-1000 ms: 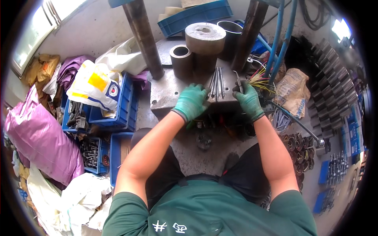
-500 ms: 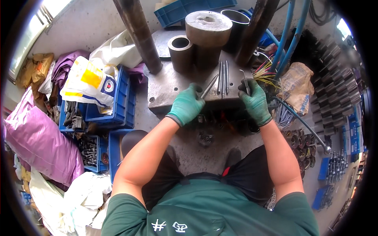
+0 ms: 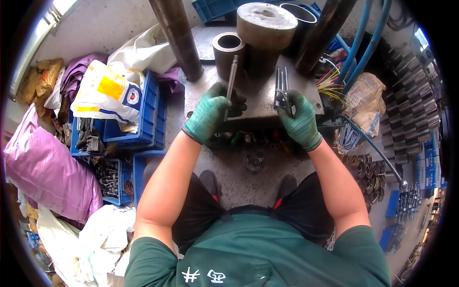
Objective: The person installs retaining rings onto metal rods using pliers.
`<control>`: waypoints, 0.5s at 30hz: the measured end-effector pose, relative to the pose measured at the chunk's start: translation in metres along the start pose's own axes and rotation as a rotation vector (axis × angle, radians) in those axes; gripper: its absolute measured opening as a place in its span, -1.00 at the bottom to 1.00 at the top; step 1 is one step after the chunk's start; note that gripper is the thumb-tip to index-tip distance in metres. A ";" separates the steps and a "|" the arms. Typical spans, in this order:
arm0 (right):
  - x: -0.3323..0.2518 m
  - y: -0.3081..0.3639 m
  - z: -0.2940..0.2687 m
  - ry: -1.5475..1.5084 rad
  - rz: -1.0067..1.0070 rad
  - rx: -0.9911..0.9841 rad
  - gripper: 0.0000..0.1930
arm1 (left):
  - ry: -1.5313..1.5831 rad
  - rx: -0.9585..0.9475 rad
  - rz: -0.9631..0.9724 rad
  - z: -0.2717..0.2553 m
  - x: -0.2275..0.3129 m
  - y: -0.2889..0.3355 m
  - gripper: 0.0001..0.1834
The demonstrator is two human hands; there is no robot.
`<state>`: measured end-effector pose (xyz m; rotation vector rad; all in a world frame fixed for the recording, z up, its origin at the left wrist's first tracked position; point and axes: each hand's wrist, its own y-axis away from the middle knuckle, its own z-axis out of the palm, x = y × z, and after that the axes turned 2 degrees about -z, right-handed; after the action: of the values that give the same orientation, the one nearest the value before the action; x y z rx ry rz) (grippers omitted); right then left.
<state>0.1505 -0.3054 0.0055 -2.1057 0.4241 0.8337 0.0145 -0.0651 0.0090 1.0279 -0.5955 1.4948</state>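
Note:
My left hand [image 3: 213,109], in a green glove with a dark fingertip area, grips a slim metal rod [image 3: 232,79] that points up and away over the block's front edge. My right hand [image 3: 301,119], gloved the same way, is closed round a thin bent metal tool [image 3: 285,98]; its lower part is hidden by the fingers. The tool's curved end lies over several metal rods [image 3: 282,76] resting side by side on the metal block [image 3: 203,95]. Whether the right fingers also touch these rods, I cannot tell.
On the block stand a short steel tube [image 3: 228,50], a thick round cylinder [image 3: 265,28] and two tall columns [image 3: 177,40]. Blue crates [image 3: 153,115] with parts and sacks [image 3: 52,162] are at left. Blue hoses [image 3: 356,48], coloured wires and a long lever [image 3: 377,153] are at right.
My left hand has drawn back and left, tilting its rod more upright. My right hand has shifted left, bringing the bent tool over the lying rods. The view has shifted slightly.

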 end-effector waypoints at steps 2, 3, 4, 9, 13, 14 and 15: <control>-0.002 0.000 0.004 -0.009 0.016 -0.015 -0.72 | -0.177 0.078 0.010 -0.005 -0.001 -0.006 -0.53; -0.003 -0.001 0.005 -0.003 -0.016 -0.002 -0.71 | -0.176 0.077 0.007 -0.005 -0.001 -0.011 -0.53; -0.003 -0.002 0.006 0.003 -0.048 0.010 -0.70 | -0.398 0.147 0.065 -0.004 -0.002 -0.017 -0.55; 0.003 -0.002 0.001 -0.041 0.035 0.029 -0.72 | -1.375 0.328 0.419 -0.005 -0.016 -0.035 -0.61; 0.022 0.002 -0.006 -0.002 0.054 0.059 -0.72 | -1.501 0.298 0.364 0.002 -0.022 -0.041 -0.60; 0.024 0.003 -0.007 -0.001 0.068 0.058 -0.71 | -1.495 0.299 0.403 0.001 -0.026 -0.044 -0.65; 0.023 0.004 -0.008 -0.001 0.073 0.059 -0.71 | -1.495 0.295 0.400 0.002 -0.026 -0.044 -0.65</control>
<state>0.1685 -0.3145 -0.0093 -2.0453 0.5216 0.8539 0.0561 -0.0706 -0.0202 2.3278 -1.6997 0.8850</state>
